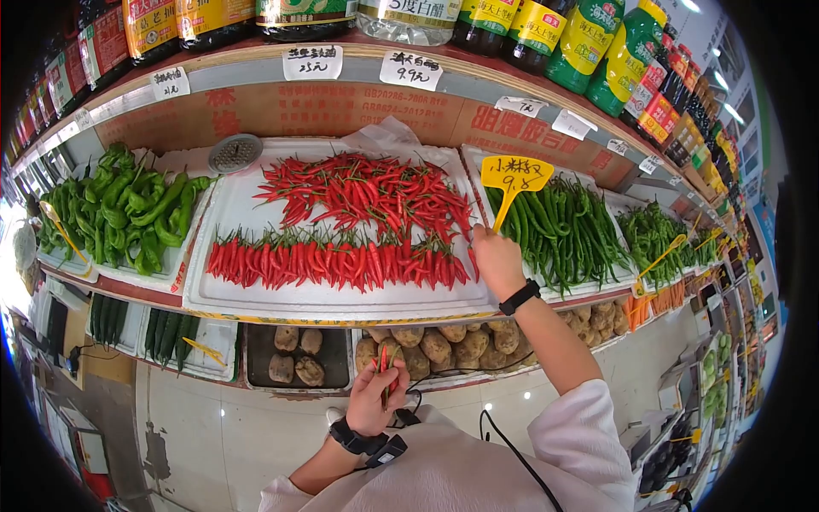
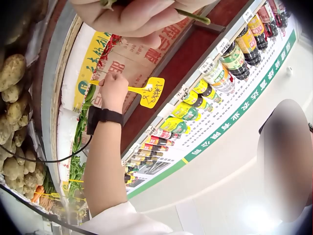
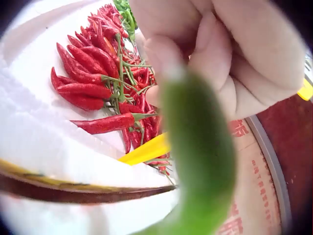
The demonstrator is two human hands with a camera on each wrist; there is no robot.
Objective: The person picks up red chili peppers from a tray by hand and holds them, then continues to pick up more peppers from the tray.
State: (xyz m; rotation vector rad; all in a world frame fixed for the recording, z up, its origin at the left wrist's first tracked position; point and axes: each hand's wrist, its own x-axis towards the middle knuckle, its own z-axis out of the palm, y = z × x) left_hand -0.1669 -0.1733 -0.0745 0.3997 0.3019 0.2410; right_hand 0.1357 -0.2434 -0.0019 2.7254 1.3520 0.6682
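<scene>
In the head view my left hand (image 1: pixel 373 401) grips a few slim red chilies (image 1: pixel 384 373) in front of my body. Its fingers (image 2: pixel 142 17) fill the top of the left wrist view, with green stems poking out. My right hand (image 1: pixel 499 260) is at the right end of the red chili tray (image 1: pixel 341 305), fingers curled round the stem of a yellow price tag (image 1: pixel 517 173). The tag's yellow stem (image 3: pixel 146 150) shows below that hand in the right wrist view. Red chilies (image 1: pixel 333 262) form a neat row at the tray's front, with a loose heap (image 1: pixel 358 188) behind.
Long green chilies (image 1: pixel 563 230) lie right of the tray, green peppers (image 1: pixel 128 209) left. A blurred green chili (image 3: pixel 198 152) blocks part of the right wrist view. Potatoes (image 1: pixel 471 348) sit on the lower shelf. Above, a shelf edge (image 1: pixel 358 68) carries sauce bottles.
</scene>
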